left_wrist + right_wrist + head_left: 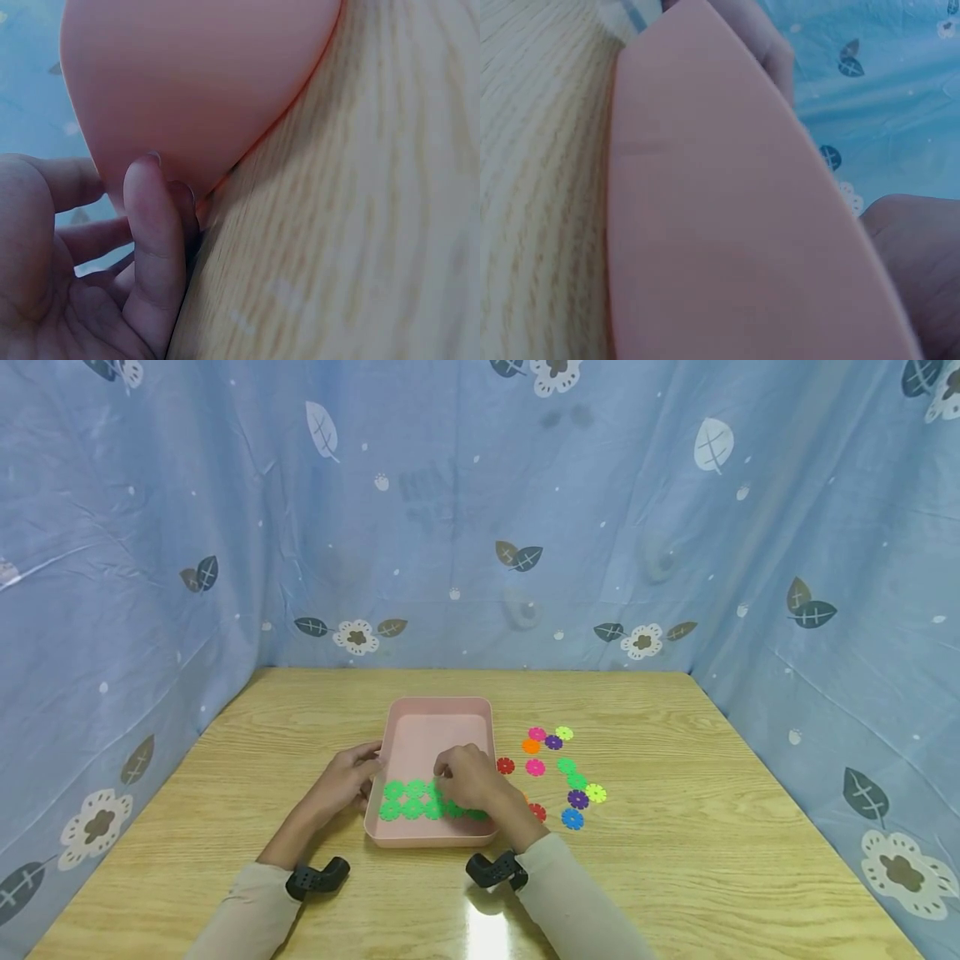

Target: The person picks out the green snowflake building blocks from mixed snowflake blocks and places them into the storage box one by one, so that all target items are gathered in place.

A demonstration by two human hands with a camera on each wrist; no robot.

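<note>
A shallow pink tray [442,842] lies on the table, with two rows of green snowflake-shaped discs [412,810] along its near end. At the tray's left side, my left hand [348,781] holds the rim and wall; the left wrist view shows fingers [154,225] bent against the outer wall. My right hand [468,777] is inside the tray, bent down over the discs at the right end of the rows. It covers part of them, and I cannot tell whether a disc is between its fingertips. The tray's wall fills most of the right wrist view.
Loose discs lie right of the tray: a red one [506,766], a pink one [536,767], an orange one [531,747], a blue one [572,819], and several purple, green and yellow ones. A blue patterned curtain [465,527] stands behind the wooden table [712,843].
</note>
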